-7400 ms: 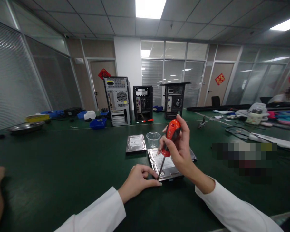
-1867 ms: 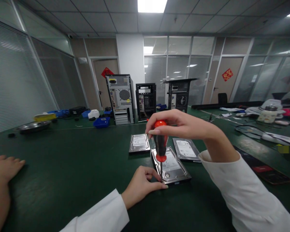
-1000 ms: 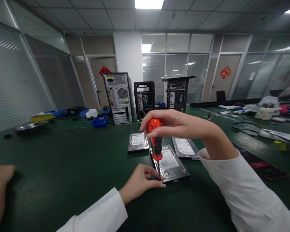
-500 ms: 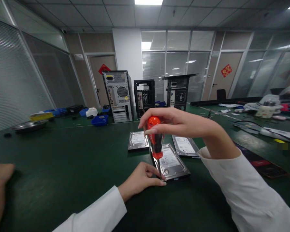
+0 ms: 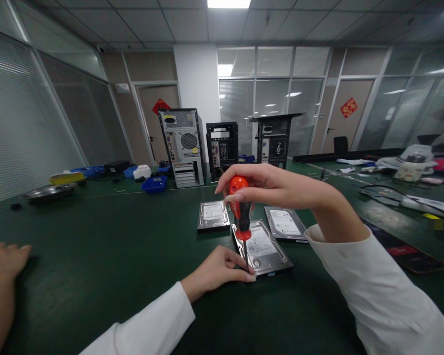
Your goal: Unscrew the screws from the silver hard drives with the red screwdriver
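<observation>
My right hand [image 5: 266,185] grips the top of a red and black screwdriver [image 5: 241,209] held upright, its tip on the near left corner of a silver hard drive [image 5: 263,249] lying on the green table [image 5: 96,246]. My left hand [image 5: 216,268] rests on the table with thumb and forefinger pinched against that same corner, beside the screwdriver's shaft. Two more hard drives lie behind it, one to the left [image 5: 212,215] and one to the right [image 5: 284,223].
Three computer cases [image 5: 183,147] stand at the back of the table. Blue bins [image 5: 153,184] and a metal dish [image 5: 50,191] sit at back left. Another person's hand [image 5: 0,256] rests at the left edge. Cables and clutter [image 5: 403,197] lie on the right.
The screwdriver went from tilted to upright, with my right hand shifted onto its top. My left hand stays pinched at the drive's corner. The other person's hand at left has shifted slightly.
</observation>
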The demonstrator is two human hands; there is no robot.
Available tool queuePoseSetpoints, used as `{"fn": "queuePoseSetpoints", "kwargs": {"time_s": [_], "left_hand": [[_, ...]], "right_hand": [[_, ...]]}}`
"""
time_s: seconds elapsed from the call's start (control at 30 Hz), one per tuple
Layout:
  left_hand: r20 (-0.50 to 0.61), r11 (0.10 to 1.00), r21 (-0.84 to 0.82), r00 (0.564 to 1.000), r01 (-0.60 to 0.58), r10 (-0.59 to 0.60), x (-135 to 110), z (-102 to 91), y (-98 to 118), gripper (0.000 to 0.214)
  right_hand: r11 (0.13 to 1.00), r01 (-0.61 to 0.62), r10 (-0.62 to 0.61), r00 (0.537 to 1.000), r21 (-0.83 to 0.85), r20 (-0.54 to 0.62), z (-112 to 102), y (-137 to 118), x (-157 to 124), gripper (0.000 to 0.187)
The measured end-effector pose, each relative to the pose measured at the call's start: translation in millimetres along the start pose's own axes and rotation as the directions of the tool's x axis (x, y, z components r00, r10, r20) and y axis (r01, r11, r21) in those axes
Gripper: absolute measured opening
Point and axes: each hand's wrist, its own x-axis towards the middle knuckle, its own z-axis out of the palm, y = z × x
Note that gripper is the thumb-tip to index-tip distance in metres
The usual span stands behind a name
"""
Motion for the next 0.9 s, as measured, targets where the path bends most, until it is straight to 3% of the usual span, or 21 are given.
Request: {"fn": "queuePoseSetpoints", "kwargs": {"time_s": [0.33, 0.53, 0.7, 0.9], "left_hand": [[-0.058, 0.999, 0.036, 0.998, 0.034, -0.032, -7, 7.0, 12, 0.042], [-0.122, 0.996, 0.094, 0.993, 0.003, 0.009, -9, 7.4, 8, 0.040], [-0.236, 0.989, 0.148, 0.972, 0.013, 0.023, -13, 10.1, 8, 0.040], [-0.261, 0.989, 0.147, 0.965, 0.024, 0.015, -13, 16.6, 11, 0.037]], "right_hand": [[0.999, -0.035, 0.035, 0.999, 0.009, -0.013, 3, -3, 1, 0.024], [0.977, -0.123, 0.098, 0.985, -0.177, -0.142, 9, -4, 3, 0.031], [0.967, -0.096, 0.065, 0.989, -0.235, -0.135, 9, -4, 2, 0.032], [0.919, -0.108, 0.040, 0.982, -0.379, -0.183, 12, -6, 3, 0.036]]}}
